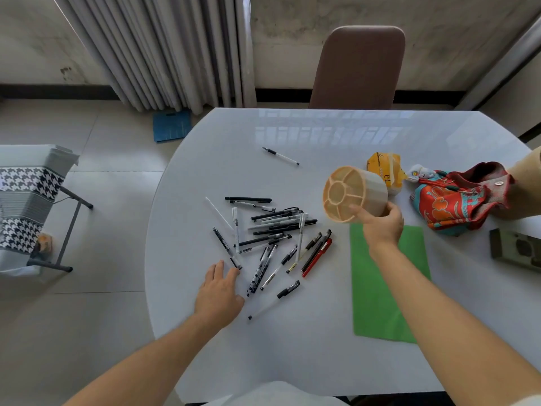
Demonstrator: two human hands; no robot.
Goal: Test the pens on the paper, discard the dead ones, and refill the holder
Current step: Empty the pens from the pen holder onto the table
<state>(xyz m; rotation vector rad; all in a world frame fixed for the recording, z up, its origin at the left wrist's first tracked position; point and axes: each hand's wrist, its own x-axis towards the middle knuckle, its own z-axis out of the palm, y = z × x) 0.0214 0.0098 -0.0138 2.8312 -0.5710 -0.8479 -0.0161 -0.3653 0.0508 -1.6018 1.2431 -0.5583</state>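
Holder [355, 194], empty, tipped mouth-left, is gripped by right hand [382, 224] at centre right; pens [272, 230] lie heaped at centre, flat left hand [218, 291] beside them; paper [386, 288] lower right; holder is best stood upright clear of paper before testing

single head-worn wide-angle view, looking forward and down, close over a white table [292, 361], edges seemingly distorted

The right hand [382, 227] is covering the near edge of the green paper [386, 288], and the frame's right edge is cutting off the dark box [515, 249].
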